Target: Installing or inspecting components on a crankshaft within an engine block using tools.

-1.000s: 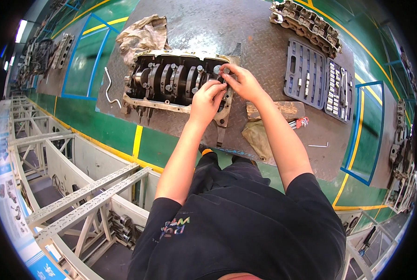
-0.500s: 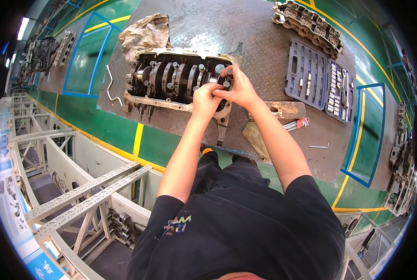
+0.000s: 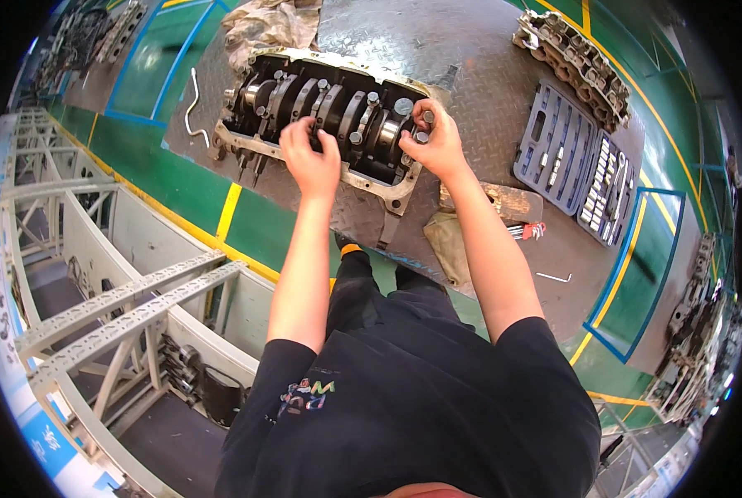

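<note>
An upturned engine block [image 3: 246,139] with its crankshaft and bearing caps showing lies on a steel checker plate [image 3: 470,50]. My left hand [image 3: 311,156] rests on the block's near middle, fingers curled over a bearing cap. My right hand [image 3: 437,141] grips the bolts at the block's right end, fingers closed round them.
An open blue socket set [image 3: 582,162] lies to the right, a cylinder head [image 3: 574,62] beyond it. A bent metal rod [image 3: 190,108] lies left of the block, rags [image 3: 271,21] behind it. A cloth and red-handled keys [image 3: 524,231] sit near my right arm. Metal racking [image 3: 122,307] stands lower left.
My left hand has moved left, away from my right hand, onto the middle of the block. My right hand stays at the right end. The view has shifted closer.
</note>
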Tool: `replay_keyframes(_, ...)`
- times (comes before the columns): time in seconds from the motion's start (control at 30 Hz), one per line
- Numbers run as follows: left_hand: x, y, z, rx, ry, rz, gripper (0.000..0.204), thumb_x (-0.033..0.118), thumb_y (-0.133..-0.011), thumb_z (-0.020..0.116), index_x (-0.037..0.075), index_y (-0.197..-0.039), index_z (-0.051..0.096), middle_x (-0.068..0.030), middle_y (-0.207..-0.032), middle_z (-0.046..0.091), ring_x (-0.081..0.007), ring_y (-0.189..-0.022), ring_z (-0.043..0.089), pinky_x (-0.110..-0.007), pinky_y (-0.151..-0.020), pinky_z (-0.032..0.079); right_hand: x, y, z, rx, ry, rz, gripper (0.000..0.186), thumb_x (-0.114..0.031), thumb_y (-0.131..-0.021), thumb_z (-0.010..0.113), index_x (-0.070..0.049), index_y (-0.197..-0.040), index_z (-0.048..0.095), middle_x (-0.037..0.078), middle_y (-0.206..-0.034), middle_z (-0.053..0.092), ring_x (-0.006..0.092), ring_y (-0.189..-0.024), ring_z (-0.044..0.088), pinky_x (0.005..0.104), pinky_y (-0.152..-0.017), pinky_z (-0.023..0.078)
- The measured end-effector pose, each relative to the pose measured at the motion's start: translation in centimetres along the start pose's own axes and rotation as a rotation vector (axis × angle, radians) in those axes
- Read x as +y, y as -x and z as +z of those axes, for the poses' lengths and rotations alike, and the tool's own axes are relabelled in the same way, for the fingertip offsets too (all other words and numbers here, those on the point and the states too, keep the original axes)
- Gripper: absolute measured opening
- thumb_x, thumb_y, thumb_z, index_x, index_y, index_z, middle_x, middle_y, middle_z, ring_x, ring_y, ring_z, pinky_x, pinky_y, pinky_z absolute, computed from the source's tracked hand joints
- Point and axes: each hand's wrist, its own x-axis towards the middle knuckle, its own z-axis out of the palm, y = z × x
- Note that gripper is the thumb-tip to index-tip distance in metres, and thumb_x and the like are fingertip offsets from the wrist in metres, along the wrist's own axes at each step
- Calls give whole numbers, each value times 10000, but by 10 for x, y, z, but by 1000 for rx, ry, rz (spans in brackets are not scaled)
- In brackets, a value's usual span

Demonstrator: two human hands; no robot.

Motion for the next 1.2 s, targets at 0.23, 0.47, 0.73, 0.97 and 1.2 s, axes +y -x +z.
replay_keyframes(0.23, -27, -23, 8, -1, -214, -25, 259, 145, -857, 610, 9, -1077, 602, -158, -1052, 601, -370, -1013, 544, -477, -908, 430, 10, 2, -2, -21, 57, -4, 231, -16, -671, 649, -40, -826, 479, 19, -761, 457, 106, -662, 416, 258, -585, 382)
replay_keyframes(0.47, -33, -22, 12, 34, -287, -117, 326, 286, -922, 587, 26, -1118, 599, -153, -1072, 607, -361, -1038, 553, -490, -898, 423, 16, -2, -7, -32, -110, -77, 200, 93, -709, 560, -31, -795, 428, 44, -755, 469, 109, -693, 415, 237, -607, 381)
replay_keyframes(0.73, -21, -23, 5, 87, -226, -54, 355, 251, -878, 632, 30, -1152, 582, -149, -1096, 590, -357, -1037, 543, -484, -905, 409, 13, 2, 2, 11, 64, -199, 278, 62, -674, 574, -16, -924, 482, 99, -801, 491, 215, -675, 481, 323, -631, 432)
replay_keyframes(0.97, 77, 34, 5, -404, 74, 183, 284, 180, -731, 748, 89, -989, 670, -54, -994, 630, -279, -910, 582, -415, -799, 437, 0, 4, -7, -114, 177, -169, 372, 39, -684, 573, -23, -1018, 422, 96, -858, 433, 215, -777, 435, 318, -751, 430)
replay_keyframes(1.2, 80, 37, 16, -452, 190, 53, 264, 101, -690, 788, 43, -933, 705, -62, -939, 696, -280, -870, 594, -408, -795, 463, -9, 2, -19, -213, 249, -84, 523, -121, -684, 716, -32, -1130, 459, 127, -961, 530, 320, -969, 518, 431, -935, 411)
